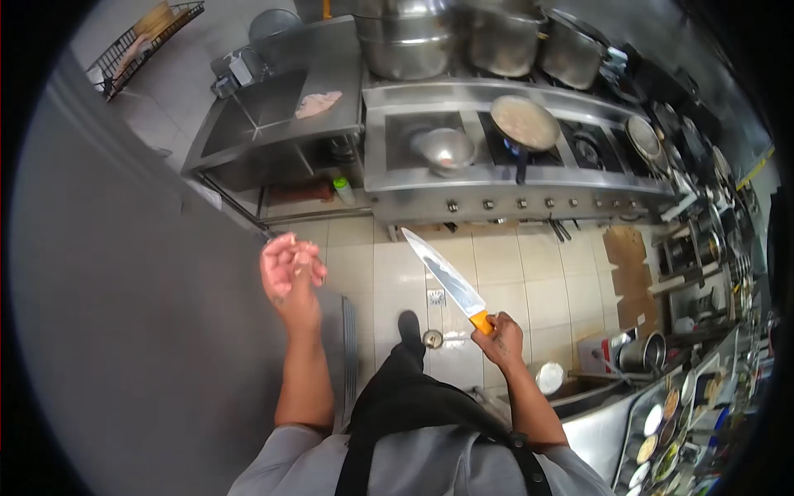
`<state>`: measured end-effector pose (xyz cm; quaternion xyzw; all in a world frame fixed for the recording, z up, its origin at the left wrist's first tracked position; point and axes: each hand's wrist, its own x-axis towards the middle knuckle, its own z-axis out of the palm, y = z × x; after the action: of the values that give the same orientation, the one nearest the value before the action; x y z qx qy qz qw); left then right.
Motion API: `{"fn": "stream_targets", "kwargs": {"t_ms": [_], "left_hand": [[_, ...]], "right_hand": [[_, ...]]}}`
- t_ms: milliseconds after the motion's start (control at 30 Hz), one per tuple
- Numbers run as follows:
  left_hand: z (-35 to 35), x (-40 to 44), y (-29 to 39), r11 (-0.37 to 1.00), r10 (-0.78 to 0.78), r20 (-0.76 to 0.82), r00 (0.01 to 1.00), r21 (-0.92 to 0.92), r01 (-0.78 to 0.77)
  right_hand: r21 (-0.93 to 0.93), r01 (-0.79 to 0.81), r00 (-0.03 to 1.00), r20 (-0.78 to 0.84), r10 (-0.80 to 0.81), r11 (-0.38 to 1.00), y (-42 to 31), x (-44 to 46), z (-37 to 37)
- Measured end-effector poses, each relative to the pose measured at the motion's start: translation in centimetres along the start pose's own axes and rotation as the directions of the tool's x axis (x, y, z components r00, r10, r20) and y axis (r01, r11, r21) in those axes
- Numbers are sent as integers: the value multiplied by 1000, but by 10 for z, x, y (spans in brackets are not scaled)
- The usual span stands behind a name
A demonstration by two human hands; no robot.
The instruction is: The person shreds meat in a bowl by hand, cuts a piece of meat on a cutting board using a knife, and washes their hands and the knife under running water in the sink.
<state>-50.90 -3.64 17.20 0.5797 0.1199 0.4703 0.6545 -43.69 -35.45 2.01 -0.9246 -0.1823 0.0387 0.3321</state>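
Around the orange handle of a large knife [447,273], the fingers of my right hand [501,341] are closed. The long blade points up and to the left, above the tiled floor. My left hand [291,269] is raised on the left with its palm up and its fingers curled. Small pale bits show at its fingertips, too small to name. It is beside a large grey surface [157,331] and touches nothing else that I can make out.
Ahead stands a steel stove [496,186] with a filled pan [525,124], a metal bowl [447,151] and large pots [405,50]. A sink counter [331,74] with a pinkish cloth [318,104] is at left. Food containers [653,419] line the lower right.
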Motion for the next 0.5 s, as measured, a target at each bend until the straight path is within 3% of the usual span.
{"fn": "stream_targets", "kwargs": {"t_ms": [33,133,200,233,267,333,367,400,500], "left_hand": [[4,33,-16,999,44,5,999,-12,-44],[26,122,-41,989,-108,-98,989,-113,97],[34,181,-64,974,-136,-93,986,-194,116],[40,207,-77,948,-175,-61,983,-279,152],[48,230,-88,948,-176,-83,981,-283,146],[61,267,-112,958,-196,-123,973,-237,163],[65,286,-127,955,-217,-129,968,-235,183],[67,301,-142,954,-210,-148,966,-246,170],[59,343,-185,923,-380,-49,924,-77,376]], "right_hand": [[18,-21,999,-28,21,1000,-5,22,3],[82,-64,998,-1,65,995,-35,77,5],[58,-155,983,-92,160,986,-49,119,5],[1,-81,988,-134,81,997,-52,137,7],[-10,-67,991,-121,65,998,-53,154,10],[194,-159,980,-85,178,968,-46,181,21],[205,-103,979,-153,135,973,-60,201,23],[169,-124,984,-107,143,978,-73,217,17],[332,-120,989,-40,141,935,-70,267,36]]}}
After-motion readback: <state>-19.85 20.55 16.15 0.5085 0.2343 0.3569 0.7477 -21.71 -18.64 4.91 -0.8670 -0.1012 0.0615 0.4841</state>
